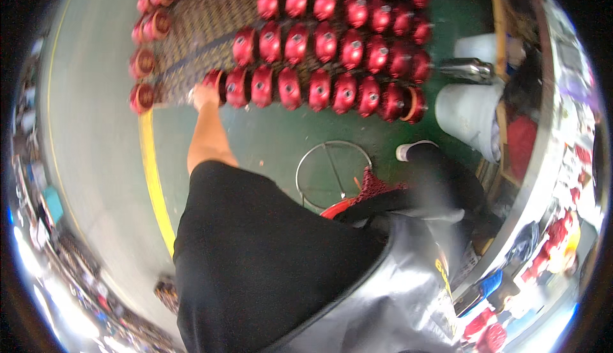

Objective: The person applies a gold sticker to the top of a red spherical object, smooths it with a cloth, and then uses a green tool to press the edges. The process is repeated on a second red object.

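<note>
From where I watch, the smooth green floor (268, 142) takes up most of the view, with a straight yellow painted line (153, 180) on its left; beyond it spreads a brown-and-black patterned flat base (204, 21), carrying rows of glossy red rounded shells (297, 43) on its middle and right, while a shorter column of red shells with tan rims (142, 63) runs along its left edge. To the right I see a white round bucket (460, 117); nearer the body is a thin silver metal hoop (329, 142), with a dark red mesh (373, 187) beside it.

The black-sleeved left arm (249, 257) reaches forward, and the bare left hand (205, 96) is at the left end of the nearest row, against the glossy red shell with a tan rim (218, 80); I cannot tell whether its fingers close around that shell or only touch it; the right hand is out of sight.

For handling this end shell, I would grip the rim rather than the shiny face; I would keep it upright and square to the row, clear of its close neighbour, since a knock could mark the finish.
</note>
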Action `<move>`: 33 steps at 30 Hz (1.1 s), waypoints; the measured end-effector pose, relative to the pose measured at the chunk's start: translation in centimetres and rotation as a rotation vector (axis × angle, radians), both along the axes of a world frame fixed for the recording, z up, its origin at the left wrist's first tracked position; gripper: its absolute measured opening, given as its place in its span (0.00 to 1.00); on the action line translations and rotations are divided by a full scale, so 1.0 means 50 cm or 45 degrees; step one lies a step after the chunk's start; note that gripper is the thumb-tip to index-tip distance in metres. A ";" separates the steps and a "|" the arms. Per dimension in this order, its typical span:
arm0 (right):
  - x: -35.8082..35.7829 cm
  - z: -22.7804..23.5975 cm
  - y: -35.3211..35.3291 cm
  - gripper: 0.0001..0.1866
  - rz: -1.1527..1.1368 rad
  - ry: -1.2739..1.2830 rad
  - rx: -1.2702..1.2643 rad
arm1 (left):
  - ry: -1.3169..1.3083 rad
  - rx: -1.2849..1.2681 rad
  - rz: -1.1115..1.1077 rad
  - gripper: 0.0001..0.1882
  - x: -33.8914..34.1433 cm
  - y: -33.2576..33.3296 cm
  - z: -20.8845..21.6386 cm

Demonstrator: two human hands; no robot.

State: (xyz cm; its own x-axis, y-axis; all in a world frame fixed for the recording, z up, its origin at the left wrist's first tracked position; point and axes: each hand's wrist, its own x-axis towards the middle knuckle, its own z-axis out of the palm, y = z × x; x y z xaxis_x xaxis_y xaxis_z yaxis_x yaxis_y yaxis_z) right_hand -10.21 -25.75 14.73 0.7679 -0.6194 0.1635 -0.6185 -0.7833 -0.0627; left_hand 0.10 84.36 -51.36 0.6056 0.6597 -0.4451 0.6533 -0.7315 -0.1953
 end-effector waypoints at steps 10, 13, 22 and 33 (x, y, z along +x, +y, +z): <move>-0.375 0.155 0.037 0.15 0.017 -0.239 -0.021 | -1.443 -0.195 -0.516 0.29 0.284 -0.474 0.255; -0.356 0.111 0.106 0.12 -0.046 -0.342 0.001 | -1.723 -1.410 -0.873 0.18 0.341 -0.873 0.445; -0.220 -0.044 0.316 0.09 -0.052 -0.411 0.168 | -0.816 -2.888 -2.296 0.50 -0.030 -1.572 1.003; -0.292 -0.186 0.208 0.23 -0.419 -0.712 0.390 | 0.422 -2.908 -1.194 0.43 -0.029 -1.825 0.956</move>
